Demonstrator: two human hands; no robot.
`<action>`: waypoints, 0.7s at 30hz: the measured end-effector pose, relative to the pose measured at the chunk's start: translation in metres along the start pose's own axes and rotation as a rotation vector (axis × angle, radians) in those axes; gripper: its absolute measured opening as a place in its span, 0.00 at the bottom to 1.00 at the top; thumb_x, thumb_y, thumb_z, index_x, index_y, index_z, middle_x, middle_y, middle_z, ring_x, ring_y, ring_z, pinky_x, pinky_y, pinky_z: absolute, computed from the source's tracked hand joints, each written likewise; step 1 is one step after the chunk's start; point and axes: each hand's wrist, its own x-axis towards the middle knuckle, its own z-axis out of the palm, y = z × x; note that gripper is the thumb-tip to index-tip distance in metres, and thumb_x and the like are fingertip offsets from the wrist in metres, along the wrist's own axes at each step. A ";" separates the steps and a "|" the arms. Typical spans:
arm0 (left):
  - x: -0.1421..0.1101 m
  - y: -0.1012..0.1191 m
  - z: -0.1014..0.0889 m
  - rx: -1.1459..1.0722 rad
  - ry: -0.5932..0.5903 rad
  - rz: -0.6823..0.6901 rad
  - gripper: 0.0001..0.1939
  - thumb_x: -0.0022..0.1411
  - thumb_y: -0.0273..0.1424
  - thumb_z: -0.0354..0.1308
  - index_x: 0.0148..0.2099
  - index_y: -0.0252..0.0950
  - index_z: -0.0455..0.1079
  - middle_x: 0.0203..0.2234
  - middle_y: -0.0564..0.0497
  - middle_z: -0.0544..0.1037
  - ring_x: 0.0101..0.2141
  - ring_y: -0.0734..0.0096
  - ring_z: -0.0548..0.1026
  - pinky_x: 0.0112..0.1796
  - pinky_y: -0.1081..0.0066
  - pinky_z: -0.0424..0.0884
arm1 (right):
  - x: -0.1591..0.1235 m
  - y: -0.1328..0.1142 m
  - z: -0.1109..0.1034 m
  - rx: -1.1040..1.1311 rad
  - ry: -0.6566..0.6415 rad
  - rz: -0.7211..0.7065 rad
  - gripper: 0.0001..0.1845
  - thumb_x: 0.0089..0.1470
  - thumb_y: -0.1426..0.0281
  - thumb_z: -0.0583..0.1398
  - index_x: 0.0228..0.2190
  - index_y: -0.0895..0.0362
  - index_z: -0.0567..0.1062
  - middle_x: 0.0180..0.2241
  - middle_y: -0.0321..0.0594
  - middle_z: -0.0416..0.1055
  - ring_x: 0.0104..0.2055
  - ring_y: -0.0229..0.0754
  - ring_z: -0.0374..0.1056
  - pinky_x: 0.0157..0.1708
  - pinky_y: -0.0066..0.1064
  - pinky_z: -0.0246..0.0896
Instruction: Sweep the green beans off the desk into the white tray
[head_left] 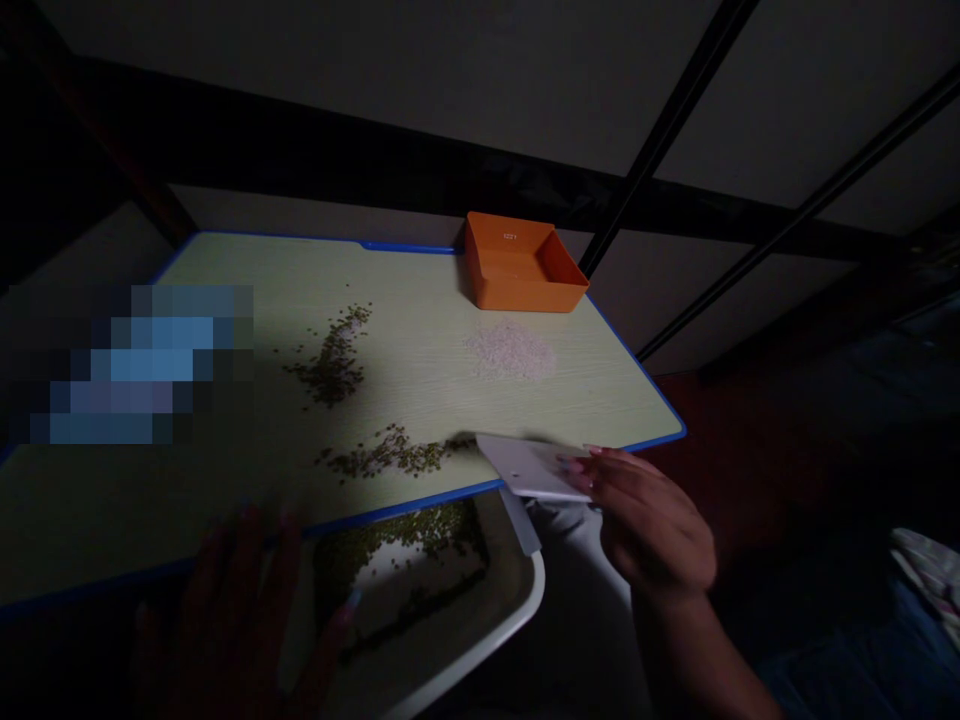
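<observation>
My right hand (656, 520) grips a flat white scraper (536, 468), with a small hole in it, at the table's front edge. The scraper's left end touches a strip of small green beans (397, 453), with pale grains among them. Below that edge is a white tub (517, 605) with more green beans inside. In shadow at the tub's left side, my left hand (232, 610) has its fingers spread and nothing visible in them. Farther back on the table lie another patch of green beans (334, 365) and a heap of white, rice-like grains (514, 350).
An orange open box (517, 292) stands at the back right of the pale table (420, 350), which has a blue rim. Something blue and pixelated (161, 350) is at the left. Panelled doors (420, 80) rise behind the table.
</observation>
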 end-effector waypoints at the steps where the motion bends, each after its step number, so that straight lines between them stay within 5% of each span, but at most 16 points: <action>1: 0.000 0.001 0.000 -0.001 0.003 0.000 0.38 0.63 0.43 0.44 0.71 0.58 0.32 0.75 0.56 0.38 0.73 0.52 0.41 0.67 0.33 0.38 | -0.002 -0.004 -0.002 0.004 -0.018 -0.009 0.23 0.61 0.79 0.55 0.57 0.59 0.72 0.43 0.48 0.82 0.48 0.47 0.78 0.50 0.44 0.77; 15: 0.001 0.009 -0.007 0.036 -0.033 0.002 0.37 0.65 0.41 0.43 0.71 0.55 0.30 0.75 0.50 0.38 0.73 0.54 0.36 0.66 0.32 0.36 | -0.001 -0.006 0.006 -0.051 -0.033 -0.061 0.15 0.61 0.81 0.55 0.47 0.63 0.76 0.37 0.48 0.82 0.46 0.43 0.79 0.49 0.38 0.77; 21: 0.001 0.010 -0.008 0.011 -0.055 -0.041 0.37 0.65 0.42 0.43 0.71 0.58 0.30 0.75 0.53 0.38 0.73 0.54 0.38 0.67 0.34 0.36 | 0.000 0.001 0.012 -0.072 -0.020 -0.062 0.18 0.62 0.79 0.54 0.51 0.60 0.75 0.37 0.47 0.82 0.44 0.46 0.79 0.45 0.42 0.79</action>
